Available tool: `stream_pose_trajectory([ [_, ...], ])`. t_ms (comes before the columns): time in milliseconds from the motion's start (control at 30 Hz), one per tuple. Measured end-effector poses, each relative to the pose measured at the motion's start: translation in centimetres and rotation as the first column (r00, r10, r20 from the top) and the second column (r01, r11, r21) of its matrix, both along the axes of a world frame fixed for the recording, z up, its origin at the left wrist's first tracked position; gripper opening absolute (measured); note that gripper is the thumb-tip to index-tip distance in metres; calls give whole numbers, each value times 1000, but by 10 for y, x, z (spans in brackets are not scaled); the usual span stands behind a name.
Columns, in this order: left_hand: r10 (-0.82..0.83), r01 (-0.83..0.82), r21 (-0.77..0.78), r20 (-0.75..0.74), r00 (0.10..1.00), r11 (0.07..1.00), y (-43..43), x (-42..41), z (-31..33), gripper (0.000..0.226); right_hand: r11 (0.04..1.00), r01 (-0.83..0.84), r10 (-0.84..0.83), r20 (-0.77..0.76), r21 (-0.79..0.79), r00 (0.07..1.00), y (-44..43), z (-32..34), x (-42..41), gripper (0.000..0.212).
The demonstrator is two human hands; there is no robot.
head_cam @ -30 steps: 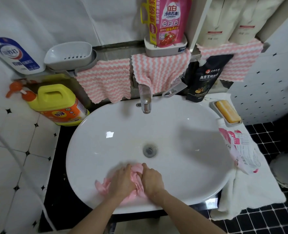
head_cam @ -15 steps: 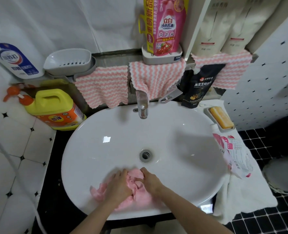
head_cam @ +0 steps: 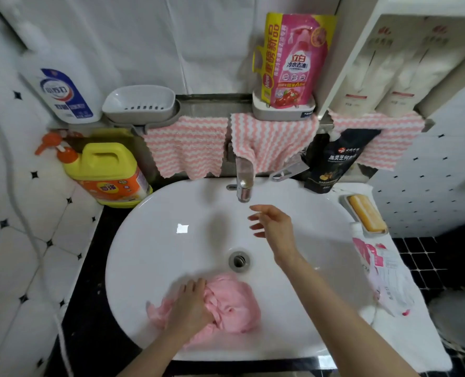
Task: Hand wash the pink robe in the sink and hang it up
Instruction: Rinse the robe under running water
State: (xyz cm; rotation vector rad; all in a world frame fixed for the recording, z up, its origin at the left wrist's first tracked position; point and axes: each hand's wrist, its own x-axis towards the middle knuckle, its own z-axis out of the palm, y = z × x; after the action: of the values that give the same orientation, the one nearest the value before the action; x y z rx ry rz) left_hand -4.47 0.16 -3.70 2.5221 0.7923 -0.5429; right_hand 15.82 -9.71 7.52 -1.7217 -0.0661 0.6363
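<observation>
White wall tiles (head_cam: 13,240) with small black diamonds at their corners cover the left side. A black desk (head_cam: 95,336) lies below them. The floor (head_cam: 416,257) at right is small black squares.

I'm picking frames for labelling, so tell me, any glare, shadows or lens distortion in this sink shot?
Head view: a small glare patch on the sink, a soft shadow beside the right hand; wide-angle bending curves the tiled walls; left hand and robe look slightly soft.

A home bathroom: a white oval sink (head_cam: 149,240) with a chrome tap (head_cam: 244,183) sits in a black counter (head_cam: 89,308) between white tiled walls (head_cam: 21,240). A yellow detergent jug (head_cam: 108,175) stands far left, a soap bar (head_cam: 366,213) lies right, and striped cloths (head_cam: 185,145) hang over the far ledge (head_cam: 212,100).
</observation>
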Motion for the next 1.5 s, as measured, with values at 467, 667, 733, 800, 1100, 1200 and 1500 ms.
stream_pose_trajectory([
  [467,50,-52,13,136,989,999,0,-10,-17,63,951,186,-114,-280,247,953,11,3,104,38],
  [667,42,-46,53,77,996,998,-4,-4,-2,66,883,292,-186,-296,367,937,-13,-17,109,48],
  [733,66,-70,36,103,993,997,-3,-5,-2,68,838,428,-303,-365,338,881,-20,-30,101,49],
  [800,55,-59,41,78,995,997,-3,-4,-2,73,902,420,-375,-306,97,875,-20,-57,73,40],
  [1100,-9,-17,162,155,988,987,0,-8,-18,50,485,-286,462,-36,-827,886,6,-149,-5,38],
  [1200,-32,24,143,56,998,989,3,-10,-26,47,428,-264,504,-15,-864,864,7,-154,-5,34],
  [1500,-93,74,90,229,969,993,4,53,15,63,909,-274,188,-278,-313,942,-6,-130,8,32],
])
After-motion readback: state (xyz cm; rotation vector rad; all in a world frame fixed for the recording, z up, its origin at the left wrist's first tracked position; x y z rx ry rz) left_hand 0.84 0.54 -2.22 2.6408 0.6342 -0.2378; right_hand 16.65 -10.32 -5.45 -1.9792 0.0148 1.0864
